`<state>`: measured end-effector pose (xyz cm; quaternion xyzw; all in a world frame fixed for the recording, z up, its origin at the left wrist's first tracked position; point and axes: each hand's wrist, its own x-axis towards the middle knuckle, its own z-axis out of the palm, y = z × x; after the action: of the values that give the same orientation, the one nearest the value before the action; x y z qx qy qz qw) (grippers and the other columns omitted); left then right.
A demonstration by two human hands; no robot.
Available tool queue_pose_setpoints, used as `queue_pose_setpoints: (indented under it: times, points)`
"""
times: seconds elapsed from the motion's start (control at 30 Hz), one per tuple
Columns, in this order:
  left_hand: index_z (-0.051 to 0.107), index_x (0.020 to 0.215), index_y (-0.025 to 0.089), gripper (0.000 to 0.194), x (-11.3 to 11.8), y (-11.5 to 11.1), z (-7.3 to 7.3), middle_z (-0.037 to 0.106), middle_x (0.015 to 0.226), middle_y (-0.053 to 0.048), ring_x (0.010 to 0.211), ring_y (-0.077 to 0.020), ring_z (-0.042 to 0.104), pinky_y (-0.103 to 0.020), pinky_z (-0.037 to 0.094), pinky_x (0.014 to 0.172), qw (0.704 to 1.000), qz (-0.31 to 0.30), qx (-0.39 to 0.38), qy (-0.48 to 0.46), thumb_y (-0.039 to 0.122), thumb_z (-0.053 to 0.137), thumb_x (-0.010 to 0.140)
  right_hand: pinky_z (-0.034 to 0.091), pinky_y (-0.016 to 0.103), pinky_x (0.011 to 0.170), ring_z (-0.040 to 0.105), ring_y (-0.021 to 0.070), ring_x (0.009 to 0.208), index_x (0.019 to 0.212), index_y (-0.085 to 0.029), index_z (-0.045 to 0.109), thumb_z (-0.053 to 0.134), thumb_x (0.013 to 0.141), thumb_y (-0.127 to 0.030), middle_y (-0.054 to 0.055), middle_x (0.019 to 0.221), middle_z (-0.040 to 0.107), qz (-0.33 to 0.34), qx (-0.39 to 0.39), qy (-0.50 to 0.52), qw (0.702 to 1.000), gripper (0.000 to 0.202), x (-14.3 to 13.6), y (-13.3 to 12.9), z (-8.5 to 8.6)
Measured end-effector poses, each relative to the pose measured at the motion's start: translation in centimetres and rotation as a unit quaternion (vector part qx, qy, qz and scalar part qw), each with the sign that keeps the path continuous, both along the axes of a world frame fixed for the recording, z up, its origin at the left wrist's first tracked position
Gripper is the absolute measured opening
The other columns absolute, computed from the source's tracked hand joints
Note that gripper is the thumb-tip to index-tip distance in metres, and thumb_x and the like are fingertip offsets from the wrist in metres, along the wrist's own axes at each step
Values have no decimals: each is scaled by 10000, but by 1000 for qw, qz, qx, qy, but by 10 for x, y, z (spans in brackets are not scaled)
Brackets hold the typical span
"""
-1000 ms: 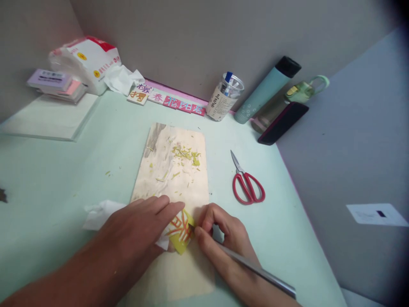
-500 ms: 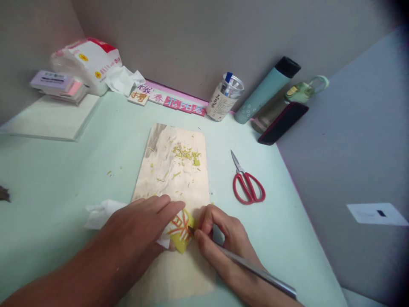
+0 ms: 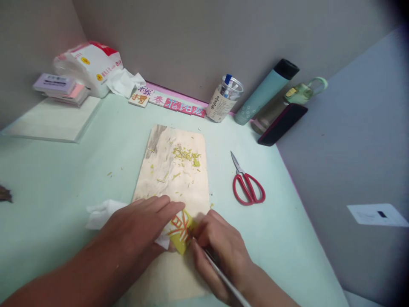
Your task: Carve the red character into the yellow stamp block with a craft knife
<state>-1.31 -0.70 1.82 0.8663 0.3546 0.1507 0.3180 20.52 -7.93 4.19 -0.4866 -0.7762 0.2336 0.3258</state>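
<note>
My left hand (image 3: 137, 224) is closed on a small yellow carving block (image 3: 181, 246) with a Chinese character in orange lines; its thumb side is mostly hidden. A crumpled white tissue (image 3: 102, 214) sticks out from under that hand. In a pen-like grip, my right hand (image 3: 223, 249) holds a carving knife (image 3: 226, 279) with a slim silver handle. The knife's tip is at the block's right side, partly covered by my fingers. Beneath both hands lies a pale wooden board (image 3: 179, 189), strewn with yellow-green shavings (image 3: 187, 156).
Red-handled scissors (image 3: 247, 183) lie right of the board. Along the back stand a tissue pack (image 3: 92, 64), a row of carved character blocks (image 3: 179, 105), a clear pen jar (image 3: 223, 102), a teal flask (image 3: 266, 91), a green bottle (image 3: 300, 93) and a leaning phone (image 3: 283, 124).
My right hand has turned and shifted slightly down, so the knife handle now slopes more steeply toward me. The left hand and block stay nearly in place.
</note>
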Motion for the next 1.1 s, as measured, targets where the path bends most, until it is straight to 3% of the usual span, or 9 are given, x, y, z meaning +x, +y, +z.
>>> queue_pose_setpoints:
  times: [0.1,0.17,0.3,0.4,0.5,0.67,0.77,0.87,1.1]
  points:
    - [572,1396,308,475,-6,4,-6,720,1338,-57,1205,-273,697,-385,569,1012,999,-46,4,-9,221,501,935,381,326,549,430,190,634,803,-234,494,430,974,9,33,704,565,67,83,-138,985,303,5,-3,-3]
    - [566,1407,319,471,-8,6,-9,706,1375,-51,1250,-270,679,-409,545,1076,999,-41,-2,-14,219,513,949,409,337,552,450,206,643,793,-214,561,388,999,4,61,712,596,105,109,-196,969,346,7,-5,-5]
    - [560,1428,333,487,-11,5,-13,677,1429,-46,1304,-280,651,-437,511,1135,999,-37,-13,-2,217,538,955,506,361,643,481,226,661,792,-189,646,423,1011,-11,71,681,607,163,153,-263,938,360,6,-10,-5]
    - [546,1450,325,514,-13,4,-15,652,1459,-58,1325,-292,635,-448,516,1129,999,-43,-9,14,209,552,948,528,371,693,505,236,686,820,-186,653,450,1009,-5,75,698,625,168,165,-286,929,331,5,-10,-4]
    - [523,1464,320,531,-13,5,-15,648,1452,-64,1312,-289,638,-440,522,1112,999,-51,8,-3,202,546,947,475,343,626,481,214,672,810,-184,597,422,1025,-2,70,713,605,129,144,-224,955,332,5,-6,-4]
    - [574,1384,312,477,-9,8,-5,729,1241,-47,1055,-281,720,-375,590,881,998,-56,-6,-14,221,545,916,402,302,586,446,166,648,827,-222,455,492,979,-5,20,718,559,41,59,-27,997,268,8,0,-2]
    - [554,1397,329,491,-7,8,-4,715,1261,-47,1072,-284,708,-368,572,860,998,-53,-10,-13,226,535,918,416,274,607,509,153,688,844,-233,437,519,943,-26,9,764,583,-6,-13,58,998,243,10,1,1]
    - [543,1405,348,486,-7,6,-7,706,1274,-41,1112,-279,694,-369,553,904,999,-47,-20,-7,245,559,931,417,265,612,522,144,686,839,-237,451,542,950,-75,-6,765,589,-34,-61,78,994,217,11,1,3]
    - [571,1371,322,541,-2,4,-3,722,1206,-30,1022,-282,709,-355,536,849,999,-30,14,-13,218,629,843,426,263,620,545,136,682,809,-238,464,577,949,-115,-17,770,608,-55,-96,112,988,218,12,2,3]
